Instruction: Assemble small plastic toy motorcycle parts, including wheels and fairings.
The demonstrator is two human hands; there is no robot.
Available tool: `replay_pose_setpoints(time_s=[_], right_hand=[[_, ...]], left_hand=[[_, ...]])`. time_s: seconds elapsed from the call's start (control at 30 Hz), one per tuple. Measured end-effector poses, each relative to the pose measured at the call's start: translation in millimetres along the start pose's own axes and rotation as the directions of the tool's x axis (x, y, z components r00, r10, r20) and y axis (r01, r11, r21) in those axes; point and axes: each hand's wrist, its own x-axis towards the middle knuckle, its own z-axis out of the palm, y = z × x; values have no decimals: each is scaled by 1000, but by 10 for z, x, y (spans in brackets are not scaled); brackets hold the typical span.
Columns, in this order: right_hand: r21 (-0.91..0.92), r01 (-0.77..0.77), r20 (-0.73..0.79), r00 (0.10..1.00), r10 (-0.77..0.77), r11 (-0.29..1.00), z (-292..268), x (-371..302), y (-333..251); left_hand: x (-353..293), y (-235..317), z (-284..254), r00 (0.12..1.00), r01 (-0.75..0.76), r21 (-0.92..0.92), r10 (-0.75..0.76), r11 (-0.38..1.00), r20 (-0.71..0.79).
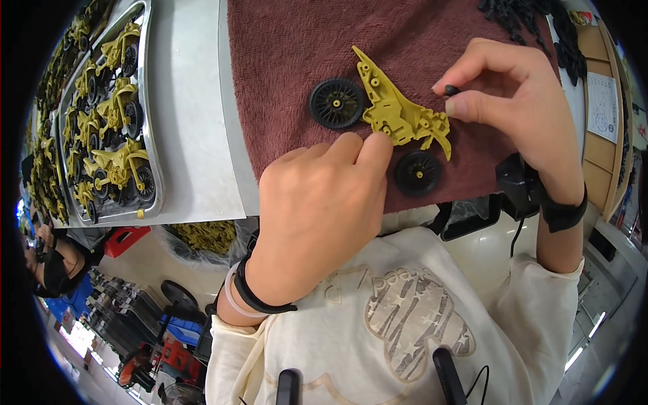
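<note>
A yellow plastic toy motorcycle body half (395, 111) lies on a brown-red towel, its inner side with pegs facing up. One black spoked wheel (337, 103) sits at its left, and a second black wheel (418, 173) is below it. My left hand (324, 196) is closed against the lower edge of the body; its fingertips are mostly hidden beneath the knuckles. At the body's right end, just above it, my right hand (509, 94) pinches a small black plastic part (451, 90) between thumb and forefinger.
A metal tray (152, 101) of several yellow toy motorcycles stands on the left of the table. Black plastic parts (516, 20) lie at the towel's far right. Below the table edge is a plastic-lined container of yellow parts (206, 237). A cardboard box (597, 50) is at the right.
</note>
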Motion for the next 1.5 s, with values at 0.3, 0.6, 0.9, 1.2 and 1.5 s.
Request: replay_pose_setpoints(time_s=[0.3, 0.6, 0.9, 1.2, 1.5], right_hand=[[99, -227, 206, 957, 204, 969, -36, 167, 23], [-134, -222, 30, 973, 228, 966, 102, 167, -2], [-202, -50, -63, 997, 38, 978, 189, 85, 53], [-695, -3, -265, 931, -252, 719, -313, -424, 58], [-703, -34, -306, 916, -259, 710, -483, -625, 406]], left_hand=[[-24, -23, 54, 999, 12, -30, -13, 999, -29], [-7, -42, 48, 1000, 1, -32, -1, 999, -1], [-2, -15, 34, 999, 15, -67, -17, 998, -28], [-59, 161, 72, 996, -10, -135, -2, 991, -90], [-155, 173, -216, 981, -35, -312, 93, 949, 173]])
